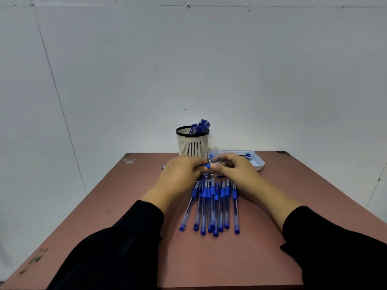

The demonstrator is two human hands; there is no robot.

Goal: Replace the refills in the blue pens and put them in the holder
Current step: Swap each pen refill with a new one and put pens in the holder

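Pens row (211, 206): fanned at table centre, awaiting refills.
Left hand (180, 174): curled, gripping pen (206, 165) steady.
Right hand (234, 170): fingertips pinching its tip end, likely unscrewing.
Holder (192, 143): 12 o'clock, finished pens.
Tray (258, 164): 1 o'clock, parts.

No legible text, label, brand, number or sign appears on any surface; markings on the pens (211, 204) are too small to read.

Holder (192, 146) behind pens (211, 206) — tray (259, 164) right
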